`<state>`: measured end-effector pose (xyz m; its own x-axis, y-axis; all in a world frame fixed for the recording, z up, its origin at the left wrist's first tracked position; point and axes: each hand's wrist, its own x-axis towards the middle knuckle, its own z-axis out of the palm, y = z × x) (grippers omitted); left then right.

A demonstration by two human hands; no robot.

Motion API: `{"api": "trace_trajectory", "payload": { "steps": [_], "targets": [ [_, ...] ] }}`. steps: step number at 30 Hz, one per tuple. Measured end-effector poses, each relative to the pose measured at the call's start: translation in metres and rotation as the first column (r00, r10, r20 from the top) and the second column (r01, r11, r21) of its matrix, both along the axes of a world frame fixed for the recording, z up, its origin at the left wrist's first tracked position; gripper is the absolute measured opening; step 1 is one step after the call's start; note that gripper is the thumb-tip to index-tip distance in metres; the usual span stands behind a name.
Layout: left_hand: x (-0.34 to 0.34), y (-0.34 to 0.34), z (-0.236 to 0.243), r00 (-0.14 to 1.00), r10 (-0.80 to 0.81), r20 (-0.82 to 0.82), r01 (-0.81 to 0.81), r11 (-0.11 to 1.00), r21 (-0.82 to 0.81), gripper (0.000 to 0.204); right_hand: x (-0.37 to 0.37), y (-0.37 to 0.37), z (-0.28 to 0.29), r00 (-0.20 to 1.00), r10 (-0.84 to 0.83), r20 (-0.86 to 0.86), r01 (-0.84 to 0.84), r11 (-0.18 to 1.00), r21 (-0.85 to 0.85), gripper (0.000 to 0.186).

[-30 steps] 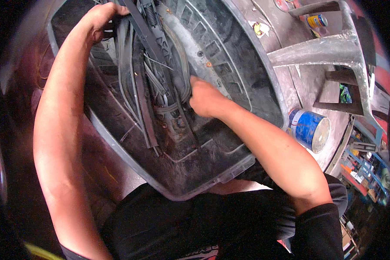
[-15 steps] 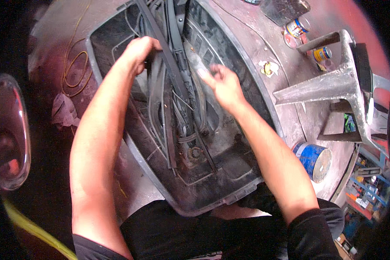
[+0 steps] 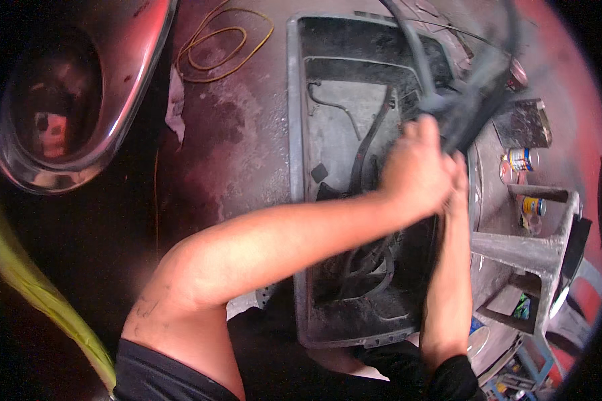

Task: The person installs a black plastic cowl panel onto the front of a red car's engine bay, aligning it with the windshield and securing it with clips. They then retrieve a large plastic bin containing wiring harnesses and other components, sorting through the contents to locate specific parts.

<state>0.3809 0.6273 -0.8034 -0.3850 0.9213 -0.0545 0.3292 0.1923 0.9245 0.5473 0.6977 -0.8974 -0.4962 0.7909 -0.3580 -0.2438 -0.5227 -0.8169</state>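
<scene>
A loose bundle of long black strips and hoses [image 3: 476,97], smeared by motion, is lifted over the right side of a black plastic bin [image 3: 296,154]. My left hand [image 3: 415,167] reaches across the bin, its fingers closed round the bundle's lower part. Close against it, my right hand [image 3: 457,179] also grips the bundle; the left hand partly covers it. Inside the bin lie a curved black strip [image 3: 370,140] and a thin bent hose [image 3: 334,105]. More dark pieces sit at its near end, partly hidden under my left forearm.
At the right stands a grey, worn plastic stool [image 3: 515,244], with paint cans [image 3: 522,159] behind it. A yellow-brown cord [image 3: 211,67] is coiled on the floor at the far left. A shiny curved panel [image 3: 67,177] and a yellow strip [image 3: 47,301] border the left.
Both hands have moved right and come together, raising the bundle of black strips from the bin. The view has shifted left, so the bin now appears farther right.
</scene>
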Motion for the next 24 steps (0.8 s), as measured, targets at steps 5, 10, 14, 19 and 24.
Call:
{"api": "trace_trajectory", "payload": {
  "steps": [5,10,14,19,24],
  "targets": [
    [0.040,-0.039,0.049,0.961,-0.239,-0.136,0.261,0.949,0.177,0.080,0.067,-0.055,0.052,0.991,-0.114,0.072,0.111,0.993,0.047,0.092],
    [0.052,-0.055,0.057,0.929,-0.303,-0.213,0.361,0.867,0.343,0.067,0.075,-0.095,0.070,0.978,-0.209,0.001,0.204,0.953,0.226,0.103],
    [0.040,-0.054,0.071,0.759,-0.439,-0.481,0.586,0.781,0.213,0.072,0.065,-0.108,0.078,0.963,-0.258,-0.073,0.267,0.909,0.320,0.113],
    [0.029,-0.042,0.054,0.718,-0.471,-0.513,0.646,0.726,0.236,0.084,0.049,-0.102,0.090,0.928,-0.357,-0.109,0.370,0.920,0.129,0.133],
    [0.012,-0.023,0.034,0.738,-0.641,-0.209,0.662,0.631,0.404,0.083,0.092,-0.099,0.079,0.924,-0.376,0.075,0.355,0.912,0.204,0.129]
  ]
}}
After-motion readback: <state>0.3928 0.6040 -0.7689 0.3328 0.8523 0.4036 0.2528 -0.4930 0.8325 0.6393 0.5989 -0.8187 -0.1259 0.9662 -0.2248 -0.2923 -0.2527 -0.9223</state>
